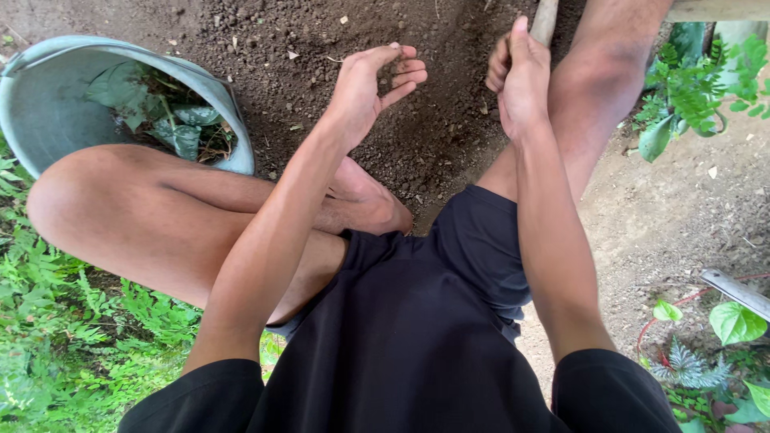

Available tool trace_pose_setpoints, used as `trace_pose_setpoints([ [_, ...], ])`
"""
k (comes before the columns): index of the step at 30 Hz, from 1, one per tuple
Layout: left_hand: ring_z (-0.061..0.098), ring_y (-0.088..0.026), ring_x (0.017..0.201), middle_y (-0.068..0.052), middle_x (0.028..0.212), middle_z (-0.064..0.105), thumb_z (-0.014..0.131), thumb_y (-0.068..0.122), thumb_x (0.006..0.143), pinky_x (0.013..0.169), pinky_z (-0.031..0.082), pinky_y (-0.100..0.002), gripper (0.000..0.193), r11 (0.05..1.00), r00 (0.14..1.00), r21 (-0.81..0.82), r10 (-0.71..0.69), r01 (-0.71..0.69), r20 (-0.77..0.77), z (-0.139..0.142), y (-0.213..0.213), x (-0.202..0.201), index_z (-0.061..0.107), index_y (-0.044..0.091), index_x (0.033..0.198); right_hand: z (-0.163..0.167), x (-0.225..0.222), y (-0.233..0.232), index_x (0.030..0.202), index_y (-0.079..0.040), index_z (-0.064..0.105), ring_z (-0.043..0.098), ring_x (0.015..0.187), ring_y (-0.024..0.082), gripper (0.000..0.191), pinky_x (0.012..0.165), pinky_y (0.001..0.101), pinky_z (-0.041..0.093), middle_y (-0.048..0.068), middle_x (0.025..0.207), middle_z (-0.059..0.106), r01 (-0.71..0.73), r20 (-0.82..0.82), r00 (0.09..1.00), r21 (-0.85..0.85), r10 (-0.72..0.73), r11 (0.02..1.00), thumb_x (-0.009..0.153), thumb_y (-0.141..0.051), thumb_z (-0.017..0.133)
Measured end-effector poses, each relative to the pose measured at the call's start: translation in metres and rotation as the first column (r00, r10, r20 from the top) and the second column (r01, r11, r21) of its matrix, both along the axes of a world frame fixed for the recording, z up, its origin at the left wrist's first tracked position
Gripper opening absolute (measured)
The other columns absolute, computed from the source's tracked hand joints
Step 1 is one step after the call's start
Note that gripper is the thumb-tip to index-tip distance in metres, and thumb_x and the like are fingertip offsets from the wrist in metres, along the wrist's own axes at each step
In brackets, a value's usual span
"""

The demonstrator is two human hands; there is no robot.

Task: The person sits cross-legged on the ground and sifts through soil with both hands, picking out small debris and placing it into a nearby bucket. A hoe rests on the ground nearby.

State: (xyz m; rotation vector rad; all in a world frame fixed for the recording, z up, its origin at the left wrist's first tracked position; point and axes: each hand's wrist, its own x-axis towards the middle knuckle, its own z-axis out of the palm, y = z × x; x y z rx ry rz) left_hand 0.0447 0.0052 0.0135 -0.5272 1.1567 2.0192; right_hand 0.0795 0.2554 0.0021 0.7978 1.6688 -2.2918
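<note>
I sit on the ground over a patch of loose dark soil (433, 120). My left hand (370, 87) hovers above the soil with its fingers slightly curled and apart, holding nothing that I can see. My right hand (520, 78) is wrapped around a pale wooden handle (545, 20) that rises out of the top edge; the end of the tool is hidden. My bare left leg is folded across in front, the foot (365, 200) resting on the soil below my left hand. My right knee is raised beside my right hand.
A pale green metal bucket (48, 104) with pulled leaves and roots inside lies tilted at the upper left. Ferns and grass (72, 337) cover the left side. Green plants (698, 88) grow at the upper right, small leafy ones at the lower right beside a flat grey strip (734, 289).
</note>
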Motion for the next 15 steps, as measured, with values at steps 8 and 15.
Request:
trace_pose_setpoints([
  [8, 0.075, -0.021, 0.099, -0.014, 0.104, 0.073, 0.049, 0.02, 0.104, 0.092, 0.063, -0.032, 0.031, 1.0, 1.0, 0.006, 0.015, -0.015, 0.011, -0.001, -0.002, -0.001, 0.065, -0.004, 0.115, -0.017, -0.012, 0.006, 0.096, -0.01, 0.055, 0.033, 0.059, 0.009, 0.032, 0.057, 0.0263, 0.034, -0.002, 0.074, 0.043, -0.063, -0.07, 0.996, 0.002, 0.063, 0.998, 0.117, -0.031, 0.045],
  [15, 0.075, -0.019, 0.1, -0.013, 0.105, 0.073, 0.047, 0.02, 0.102, 0.093, 0.063, -0.031, 0.033, 1.0, 1.0, -0.022, 0.006, -0.006, 0.003, -0.003, -0.002, -0.001, 0.063, -0.004, 0.119, -0.002, -0.012, -0.001, 0.097, -0.006, 0.059, 0.056, 0.07, 0.009, 0.02, 0.063, 0.0221, 0.046, 0.003, 0.085, 0.062, 0.085, 0.081, 0.993, -0.037, -0.082, 0.996, 0.111, -0.015, 0.048],
])
